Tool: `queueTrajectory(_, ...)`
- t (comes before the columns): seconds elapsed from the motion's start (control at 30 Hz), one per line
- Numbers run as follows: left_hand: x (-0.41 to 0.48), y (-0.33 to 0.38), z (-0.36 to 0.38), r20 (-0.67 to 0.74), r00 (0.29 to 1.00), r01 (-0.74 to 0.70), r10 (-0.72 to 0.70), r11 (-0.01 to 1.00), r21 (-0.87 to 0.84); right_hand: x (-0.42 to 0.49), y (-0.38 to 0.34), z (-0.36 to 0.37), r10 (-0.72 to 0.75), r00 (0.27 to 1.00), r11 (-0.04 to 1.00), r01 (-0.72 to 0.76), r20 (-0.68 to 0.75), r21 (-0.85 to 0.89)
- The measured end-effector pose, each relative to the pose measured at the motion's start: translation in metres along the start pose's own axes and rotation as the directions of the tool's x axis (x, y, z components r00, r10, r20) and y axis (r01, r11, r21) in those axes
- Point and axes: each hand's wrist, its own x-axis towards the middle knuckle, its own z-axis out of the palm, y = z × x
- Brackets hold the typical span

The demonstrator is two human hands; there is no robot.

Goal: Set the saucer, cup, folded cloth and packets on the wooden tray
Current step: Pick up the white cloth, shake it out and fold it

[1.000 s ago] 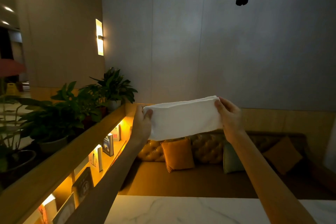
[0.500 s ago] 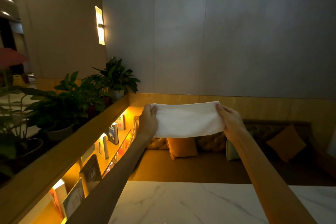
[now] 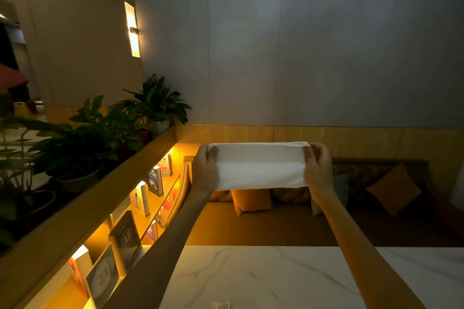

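Observation:
A white cloth (image 3: 259,167), folded into a long band, is stretched level in the air in front of me, well above and beyond the table's far edge. My left hand (image 3: 206,170) pinches its left end and my right hand (image 3: 317,169) pinches its right end. A small pale item, perhaps a packet (image 3: 221,305), peeks in at the bottom edge on the marble table (image 3: 276,276). No tray, saucer or cup is in view.
Beyond the table is a brown sofa (image 3: 288,223) with orange cushions. A lit wooden shelf (image 3: 140,208) of books runs along the left, topped by potted plants (image 3: 82,138). A grey wall stands behind.
The cloth has been folded down into a narrower, flatter band and held lower and level. The view has tilted downward, showing more of the table.

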Motion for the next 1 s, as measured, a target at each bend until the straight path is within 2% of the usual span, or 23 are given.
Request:
queueTrajectory(0.07, -0.001, -0.005, 0.004, -0.009, 1.000, 0.019, -0.019, 1.000, 0.003, 0.002, 0.007, 0.000, 0.023, 1.000, 1.000, -0.023, 0.001, -0.013)
queueTrajectory(0.13, -0.004, -0.013, 0.011, 0.007, 0.997, 0.082, -0.082, 0.996, 0.024, 0.005, 0.021, 0.002, 0.128, 0.991, 0.990, -0.127, 0.022, -0.060)
queueTrajectory(0.17, -0.008, -0.018, 0.015, 0.043, 0.989, 0.138, -0.140, 0.989, 0.058, 0.005, 0.029, 0.004, 0.237, 0.970, 0.968, -0.232, 0.045, -0.096)
queueTrajectory(0.23, -0.019, -0.031, 0.024, 0.120, 0.953, 0.256, -0.280, 0.950, 0.181, -0.003, 0.047, 0.006, 0.479, 0.873, 0.870, -0.457, 0.097, -0.186)
queueTrajectory(0.3, -0.034, -0.044, 0.029, 0.161, 0.907, 0.349, -0.388, 0.909, 0.227, -0.017, 0.066, 0.006, 0.556, 0.827, 0.817, -0.523, 0.089, -0.243)
queueTrajectory(0.37, -0.047, -0.051, 0.032, 0.171, 0.882, 0.407, -0.439, 0.893, 0.194, -0.029, 0.075, 0.006, 0.500, 0.863, 0.848, -0.472, 0.072, -0.241)
queueTrajectory(0.43, -0.055, -0.048, 0.036, 0.176, 0.884, 0.408, -0.433, 0.899, 0.161, -0.038, 0.071, 0.008, 0.402, 0.908, 0.904, -0.373, 0.120, -0.208)
queueTrajectory(0.5, -0.060, -0.036, 0.042, 0.189, 0.901, 0.372, -0.390, 0.920, 0.127, -0.044, 0.055, 0.016, 0.295, 0.939, 0.950, -0.269, 0.178, -0.157)
queueTrajectory(0.63, -0.062, 0.000, 0.053, 0.217, 0.943, 0.253, -0.253, 0.967, 0.029, -0.053, 0.015, 0.041, 0.063, 0.981, 0.997, -0.053, 0.183, -0.056)
queueTrajectory(0.77, -0.065, 0.021, 0.051, 0.234, 0.964, 0.124, -0.123, 0.992, 0.014, -0.064, -0.002, 0.051, -0.066, 0.971, 0.998, 0.068, 0.231, 0.000)
queueTrajectory(1.0, -0.066, 0.035, 0.029, 0.268, 0.957, 0.117, -0.108, 0.993, -0.015, -0.075, -0.011, 0.043, -0.218, 0.880, 0.963, 0.264, 0.421, -0.053)
